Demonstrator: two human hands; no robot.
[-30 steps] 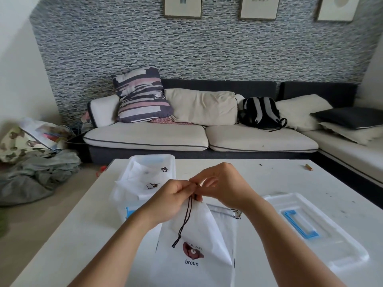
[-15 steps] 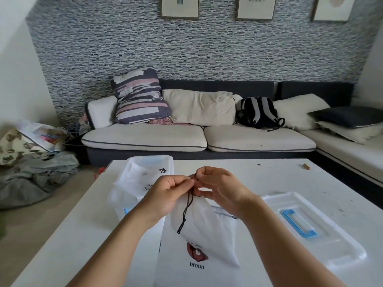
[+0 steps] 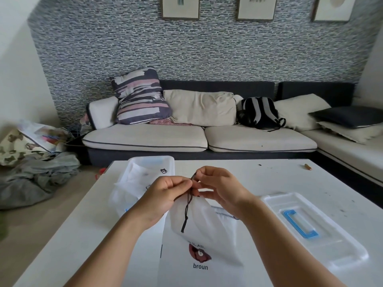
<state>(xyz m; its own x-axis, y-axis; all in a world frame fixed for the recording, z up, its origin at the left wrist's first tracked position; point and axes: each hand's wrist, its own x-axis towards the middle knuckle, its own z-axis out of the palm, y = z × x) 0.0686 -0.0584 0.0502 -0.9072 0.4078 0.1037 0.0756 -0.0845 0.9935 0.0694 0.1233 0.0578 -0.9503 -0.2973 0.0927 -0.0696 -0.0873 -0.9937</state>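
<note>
A white drawstring bag (image 3: 207, 228) with a brown bear print and the word "broun" lies on the white table (image 3: 87, 235), its gathered top lifted off the surface. A black drawstring (image 3: 187, 206) hangs down from the top. My left hand (image 3: 163, 195) pinches the cord at the bag's neck. My right hand (image 3: 219, 185) pinches the cord's upper end just to the right, fingertips nearly touching the left hand's.
A clear plastic box (image 3: 151, 164) holding more white bags stands behind my left hand. Its clear lid (image 3: 315, 228) with a blue handle lies at the right. A small brown object (image 3: 308, 166) lies far right. A sofa (image 3: 199, 139) stands beyond the table.
Both hands have stayed together at the bag's neck, working the cord; the right fingers have shifted up along it. The bag has slid slightly nearer me.
</note>
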